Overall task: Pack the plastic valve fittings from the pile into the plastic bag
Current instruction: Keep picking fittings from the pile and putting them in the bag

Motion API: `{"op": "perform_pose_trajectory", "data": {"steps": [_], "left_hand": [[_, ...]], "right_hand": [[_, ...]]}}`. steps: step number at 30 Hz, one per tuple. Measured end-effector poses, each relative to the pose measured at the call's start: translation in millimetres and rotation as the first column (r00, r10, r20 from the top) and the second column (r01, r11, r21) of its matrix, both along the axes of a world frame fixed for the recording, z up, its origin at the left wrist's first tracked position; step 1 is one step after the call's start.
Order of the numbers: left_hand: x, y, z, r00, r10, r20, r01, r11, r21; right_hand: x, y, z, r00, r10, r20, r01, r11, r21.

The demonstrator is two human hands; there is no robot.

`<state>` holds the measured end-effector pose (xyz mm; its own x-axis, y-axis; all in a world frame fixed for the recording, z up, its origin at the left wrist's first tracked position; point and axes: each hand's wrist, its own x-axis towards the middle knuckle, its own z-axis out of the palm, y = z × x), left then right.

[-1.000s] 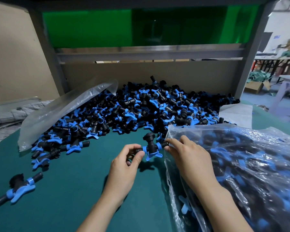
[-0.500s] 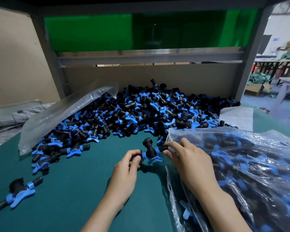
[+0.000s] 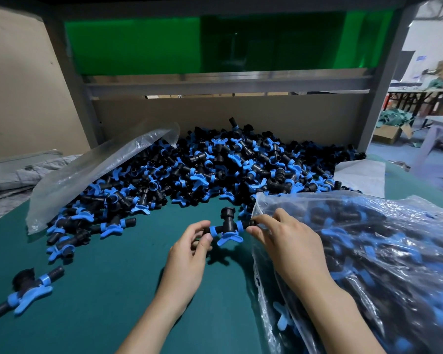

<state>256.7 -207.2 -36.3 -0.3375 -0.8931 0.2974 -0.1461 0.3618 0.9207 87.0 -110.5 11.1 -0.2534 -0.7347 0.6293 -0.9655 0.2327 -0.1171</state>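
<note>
While both hands meet over the middle of the counter (image 3: 100,290), one fitting (image 3: 226,227) hangs between them, right at the mouth of the bag (image 3: 368,251). The left hand (image 3: 187,254) pinches its left stub, with fingers (image 3: 202,245) curled round it so that the stub's tip is hidden. The right hand (image 3: 289,241) pinches the other stub between thumb and forefinger; that end is covered by the fingertips and the bag's rim, and whether the plastic is caught in the grip too cannot be told. The fitting's black socket points up and its blue handle points down, with a shadow beneath. Contact with the counter is hard to judge.

The bag lies along the right edge and is cut off at the right and at the bottom of the view. Its contents show only as blurred black and blue shapes through wrinkled plastic, and the right forearm lies across it.

The pile (image 3: 215,169) fills the far edge against a brown board (image 3: 241,116). Its left part is covered by an empty bag (image 3: 95,169), and its right end runs behind a white sheet (image 3: 361,175). A stray fitting (image 3: 26,290) lies apart near the left edge.
</note>
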Motion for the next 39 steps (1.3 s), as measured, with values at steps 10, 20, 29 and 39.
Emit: {"op": "perform_pose_trajectory", "data": {"steps": [10, 20, 29, 39], "left_hand": [[3.4, 5.1, 7.5, 0.995, -0.021, -0.093, 0.022, 1.000, 0.009], [2.5, 4.8, 7.4, 0.995, -0.044, -0.094, 0.044, 0.999, -0.003], [3.8, 9.1, 11.1, 0.992, -0.061, -0.106, 0.058, 0.998, -0.032], [10.9, 25.8, 19.2, 0.983, 0.040, -0.180, -0.049, 0.998, -0.046]], "right_hand": [[-2.0, 0.6, -1.2, 1.000, 0.006, -0.006, -0.006, 0.999, 0.049], [-4.4, -0.3, -4.3, 1.000, -0.010, -0.012, 0.012, 0.995, 0.101], [-4.1, 0.1, -2.5, 1.000, -0.010, 0.002, 0.009, 0.993, 0.120], [0.1, 8.6, 16.7, 0.870, 0.210, 0.447, -0.138, 0.973, -0.187]]}}
